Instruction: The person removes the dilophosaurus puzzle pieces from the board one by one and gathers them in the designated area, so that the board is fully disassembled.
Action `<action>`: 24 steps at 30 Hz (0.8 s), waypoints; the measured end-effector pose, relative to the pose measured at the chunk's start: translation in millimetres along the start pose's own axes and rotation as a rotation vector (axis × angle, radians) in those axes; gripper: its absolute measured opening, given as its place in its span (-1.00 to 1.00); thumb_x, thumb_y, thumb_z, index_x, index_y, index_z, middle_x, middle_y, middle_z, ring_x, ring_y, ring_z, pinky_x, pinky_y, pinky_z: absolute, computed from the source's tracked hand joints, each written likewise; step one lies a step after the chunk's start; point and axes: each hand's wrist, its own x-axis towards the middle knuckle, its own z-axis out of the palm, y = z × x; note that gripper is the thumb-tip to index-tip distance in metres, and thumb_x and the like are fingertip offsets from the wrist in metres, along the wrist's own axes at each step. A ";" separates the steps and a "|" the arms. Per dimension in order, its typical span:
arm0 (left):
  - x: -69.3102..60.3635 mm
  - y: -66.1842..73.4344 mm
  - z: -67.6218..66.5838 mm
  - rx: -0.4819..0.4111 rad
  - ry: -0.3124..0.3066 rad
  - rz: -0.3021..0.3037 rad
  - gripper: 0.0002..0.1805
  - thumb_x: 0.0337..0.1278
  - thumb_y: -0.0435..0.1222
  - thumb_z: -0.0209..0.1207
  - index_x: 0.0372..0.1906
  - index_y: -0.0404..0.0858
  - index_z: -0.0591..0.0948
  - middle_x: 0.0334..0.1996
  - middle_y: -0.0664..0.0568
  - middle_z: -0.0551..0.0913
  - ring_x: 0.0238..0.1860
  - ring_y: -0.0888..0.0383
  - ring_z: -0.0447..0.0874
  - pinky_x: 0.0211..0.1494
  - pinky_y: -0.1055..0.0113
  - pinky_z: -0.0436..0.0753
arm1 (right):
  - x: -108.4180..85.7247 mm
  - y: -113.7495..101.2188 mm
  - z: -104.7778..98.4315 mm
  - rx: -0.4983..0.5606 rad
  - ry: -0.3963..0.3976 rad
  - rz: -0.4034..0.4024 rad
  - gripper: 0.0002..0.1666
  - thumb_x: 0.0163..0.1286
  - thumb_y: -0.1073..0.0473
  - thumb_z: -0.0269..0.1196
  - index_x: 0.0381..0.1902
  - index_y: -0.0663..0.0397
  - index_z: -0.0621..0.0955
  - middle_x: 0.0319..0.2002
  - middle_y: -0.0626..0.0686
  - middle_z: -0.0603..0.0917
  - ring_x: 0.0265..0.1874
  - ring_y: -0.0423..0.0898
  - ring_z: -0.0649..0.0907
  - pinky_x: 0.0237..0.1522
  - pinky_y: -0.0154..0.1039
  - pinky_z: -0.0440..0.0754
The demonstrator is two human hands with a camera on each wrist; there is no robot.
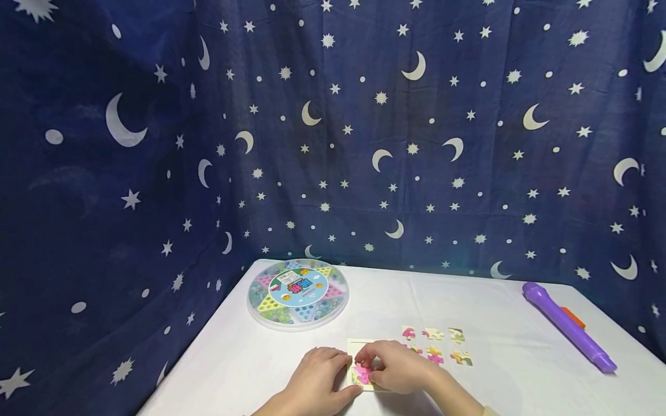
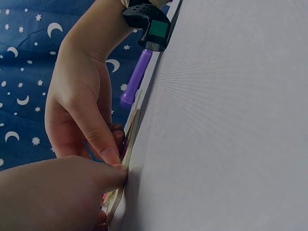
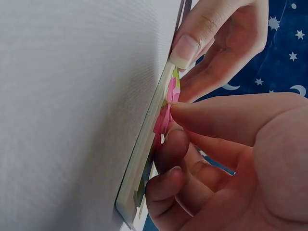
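A dark blue curtain (image 1: 171, 104) printed with pale moons, stars and dots hangs at left and runs across the back, behind a white-covered surface (image 1: 234, 370); near the surface's far left corner lies a round game box (image 1: 299, 289), its clear rim showing coloured triangles and marbles around a blue, cartoon-printed centre; nearer the person, the left hand (image 1: 317, 381) holds the left side of a small pale puzzle frame (image 1: 356, 347), thumb on the near edge and a forefinger at the left edge; the puzzle frame lies on the surface between the two hands, partly hidden by them; inside it, a pink puzzle piece (image 1: 362, 374) shows beside yellow-green patches, pinched between the thumb and forefinger of the right hand (image 1: 403, 368), whose other fingers are bent inward; whether the piece sits flush cannot be told; a dark device (image 2: 147, 24) with a green patch is worn at the right wrist; just beyond and beside the right hand, loose pieces (image 1: 435, 355) in pink, yellow and green lie in two rows, spaced apart; well to the right, a purple stick (image 1: 569, 327) with a rounded head lies slantwise; an orange object (image 1: 573, 317) shows just behind it
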 end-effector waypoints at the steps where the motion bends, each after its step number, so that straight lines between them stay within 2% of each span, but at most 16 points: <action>1: 0.1 0.0 0.0 -0.001 0.002 0.002 -0.39 0.17 0.24 0.29 0.07 -0.15 0.72 0.01 0.14 0.69 0.11 0.14 0.60 0.22 -0.08 0.51 | -0.1 0.0 -0.1 0.003 0.003 -0.004 -0.65 0.23 0.40 0.37 -0.04 0.01 0.67 -0.29 -0.20 0.64 -0.38 -0.31 0.60 -0.23 -0.28 0.60; 9: 0.3 0.9 0.1 0.001 0.007 0.006 -0.42 0.16 0.23 0.30 0.05 -0.13 0.72 -0.03 0.17 0.68 0.10 0.16 0.61 0.21 -0.05 0.52 | -1.3 -0.7 0.6 0.039 0.030 -0.015 -0.64 0.19 0.43 0.40 -0.10 -0.02 0.65 -0.30 -0.19 0.65 -0.43 -0.31 0.61 -0.24 -0.30 0.59; 24: 0.0 1.1 -0.6 0.013 0.027 0.016 -0.45 0.14 0.20 0.33 0.02 -0.13 0.73 -0.06 0.17 0.69 0.07 0.16 0.62 0.18 0.01 0.53 | 1.0 -0.2 2.5 0.006 0.056 -0.014 -0.64 0.14 0.38 0.39 -0.16 -0.11 0.63 -0.34 -0.25 0.64 -0.46 -0.33 0.62 -0.26 -0.32 0.60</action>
